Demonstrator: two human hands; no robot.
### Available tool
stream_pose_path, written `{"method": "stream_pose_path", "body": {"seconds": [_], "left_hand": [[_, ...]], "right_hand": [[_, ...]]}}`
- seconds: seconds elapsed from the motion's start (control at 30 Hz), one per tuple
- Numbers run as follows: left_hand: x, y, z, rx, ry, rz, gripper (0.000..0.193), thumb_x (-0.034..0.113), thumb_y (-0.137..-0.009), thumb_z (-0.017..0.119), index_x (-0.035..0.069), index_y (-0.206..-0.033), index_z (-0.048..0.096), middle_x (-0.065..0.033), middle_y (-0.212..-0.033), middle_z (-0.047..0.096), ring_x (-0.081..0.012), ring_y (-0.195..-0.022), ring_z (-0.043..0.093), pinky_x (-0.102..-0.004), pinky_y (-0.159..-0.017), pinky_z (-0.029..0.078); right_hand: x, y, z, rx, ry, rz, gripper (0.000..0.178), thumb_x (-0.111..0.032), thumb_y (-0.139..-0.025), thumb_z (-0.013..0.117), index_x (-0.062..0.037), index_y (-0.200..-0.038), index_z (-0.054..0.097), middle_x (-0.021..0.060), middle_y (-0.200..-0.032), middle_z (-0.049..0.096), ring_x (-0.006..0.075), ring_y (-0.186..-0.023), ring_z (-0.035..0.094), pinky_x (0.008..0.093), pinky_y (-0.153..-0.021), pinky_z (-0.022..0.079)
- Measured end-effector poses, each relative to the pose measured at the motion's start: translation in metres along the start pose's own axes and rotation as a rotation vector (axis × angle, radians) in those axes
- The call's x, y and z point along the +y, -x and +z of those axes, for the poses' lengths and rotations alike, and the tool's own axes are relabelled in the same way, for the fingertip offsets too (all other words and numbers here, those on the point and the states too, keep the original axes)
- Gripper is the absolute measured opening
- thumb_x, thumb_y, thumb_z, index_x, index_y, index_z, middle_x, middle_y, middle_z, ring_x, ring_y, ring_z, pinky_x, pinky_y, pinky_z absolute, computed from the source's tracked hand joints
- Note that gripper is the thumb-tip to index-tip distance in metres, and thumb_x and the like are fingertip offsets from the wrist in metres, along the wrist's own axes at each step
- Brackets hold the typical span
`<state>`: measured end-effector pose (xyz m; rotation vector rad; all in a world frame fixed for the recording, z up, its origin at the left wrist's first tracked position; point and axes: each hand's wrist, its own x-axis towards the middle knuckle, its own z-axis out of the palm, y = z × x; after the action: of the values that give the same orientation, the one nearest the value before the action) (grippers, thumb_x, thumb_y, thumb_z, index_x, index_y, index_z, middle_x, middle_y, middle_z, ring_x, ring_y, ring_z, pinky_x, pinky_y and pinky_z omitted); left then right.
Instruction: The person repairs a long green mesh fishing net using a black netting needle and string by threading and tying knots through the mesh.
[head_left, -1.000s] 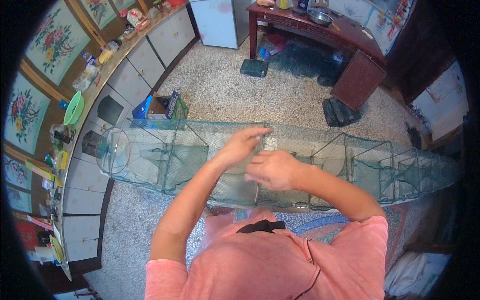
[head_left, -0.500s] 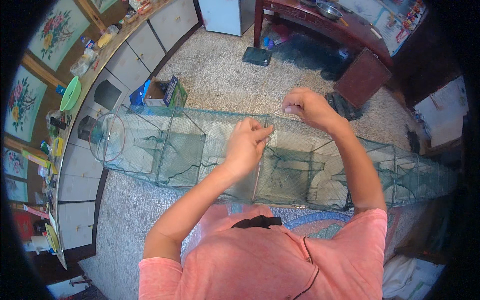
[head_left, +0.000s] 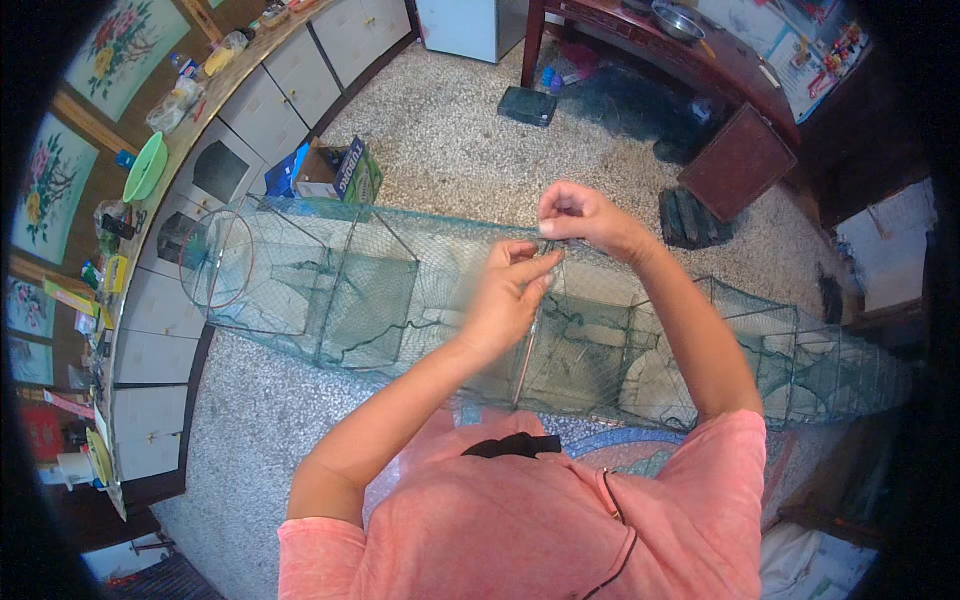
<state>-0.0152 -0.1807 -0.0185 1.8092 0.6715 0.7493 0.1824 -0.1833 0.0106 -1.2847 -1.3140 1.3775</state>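
Note:
A long green mesh fish trap (head_left: 375,310), stretched over several thin square frames, spans the view in front of my body. My left hand (head_left: 505,295) pinches the netting at the far top edge, by the corner of a middle frame. Close beside it, my right hand (head_left: 582,224) has thumb and fingertips pressed together just above that same edge. Whatever lies between the right fingertips is too small to make out. At the trap's left end a thin reddish ring (head_left: 218,258) holds the mesh round.
A cardboard box (head_left: 335,172) stands on the speckled floor beyond the trap. White cabinets (head_left: 265,105) curve along the left, with a green basin (head_left: 147,166) on their counter. A dark red table (head_left: 650,45), a brown board (head_left: 740,160) and dark folded netting (head_left: 692,218) lie farther off.
My right hand has come down and left, from above the trap to beside the left hand at the frame corner. The left hand stays at the edge, and the whole view has shifted slightly.

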Motion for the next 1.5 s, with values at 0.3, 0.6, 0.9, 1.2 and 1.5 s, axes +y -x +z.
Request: {"method": "stream_pose_path", "body": {"seconds": [0.3, 0.6, 0.9, 1.2, 1.5], "left_hand": [[-0.003, -0.003, 0.001, -0.001, 0.028, -0.008, 0.022, 0.004, -0.082, 0.063, 0.003, -0.105, 0.066, -0.0122, -0.109, 0.052, -0.0235, -0.106, 0.05, -0.0319, -0.092, 0.041], [0.004, -0.009, -0.007, 0.065, -0.208, 0.163, 0.035, 0.002, -0.077, 0.066, 0.002, -0.109, 0.053, -0.0113, -0.107, 0.056, -0.0183, -0.087, 0.058, -0.0306, -0.078, 0.047], [0.015, -0.02, -0.019, -0.222, -0.111, 0.26, 0.064, -0.004, -0.075, 0.061, 0.011, -0.134, 0.04, -0.0106, -0.118, 0.049, -0.0179, -0.091, 0.051, -0.0297, -0.082, 0.044], [0.007, -0.015, -0.01, -0.009, -0.05, 0.156, 0.036, -0.005, -0.071, 0.064, 0.005, -0.103, 0.05, -0.0079, -0.09, 0.046, -0.0191, -0.083, 0.048, -0.0285, -0.076, 0.042], [0.007, -0.008, -0.007, 0.086, -0.119, 0.095, 0.03, 0.004, -0.071, 0.073, 0.004, -0.096, 0.057, -0.0062, -0.089, 0.049, -0.0167, -0.077, 0.05, -0.0273, -0.073, 0.046]], "right_hand": [[-0.005, -0.004, 0.017, 0.13, 0.802, -0.4, 0.017, -0.021, -0.082, 0.068, -0.0054, -0.078, 0.063, 0.0016, -0.079, 0.055, 0.0114, -0.078, 0.051, 0.0258, -0.07, 0.042], [-0.128, 0.013, 0.066, 0.309, 0.02, -0.665, 0.017, -0.02, -0.095, 0.048, -0.0044, -0.09, 0.052, 0.0048, -0.077, 0.058, 0.013, -0.069, 0.06, 0.0249, -0.063, 0.049], [-0.217, 0.162, -0.007, 0.399, 0.016, -1.019, 0.014, -0.015, -0.094, 0.045, -0.003, -0.089, 0.052, 0.0015, -0.075, 0.053, 0.0096, -0.062, 0.05, 0.0211, -0.054, 0.042], [-0.165, 0.116, 0.037, 0.608, 0.353, -0.34, 0.01, -0.011, -0.09, 0.055, -0.0024, -0.095, 0.054, -0.0026, -0.075, 0.056, 0.007, -0.062, 0.05, 0.0207, -0.054, 0.04], [-0.046, 0.074, 0.031, 0.533, 1.158, -0.221, 0.005, -0.007, -0.075, 0.062, -0.0081, -0.08, 0.063, 0.0114, -0.079, 0.055, 0.0306, -0.082, 0.055, 0.0414, -0.068, 0.045]]}}
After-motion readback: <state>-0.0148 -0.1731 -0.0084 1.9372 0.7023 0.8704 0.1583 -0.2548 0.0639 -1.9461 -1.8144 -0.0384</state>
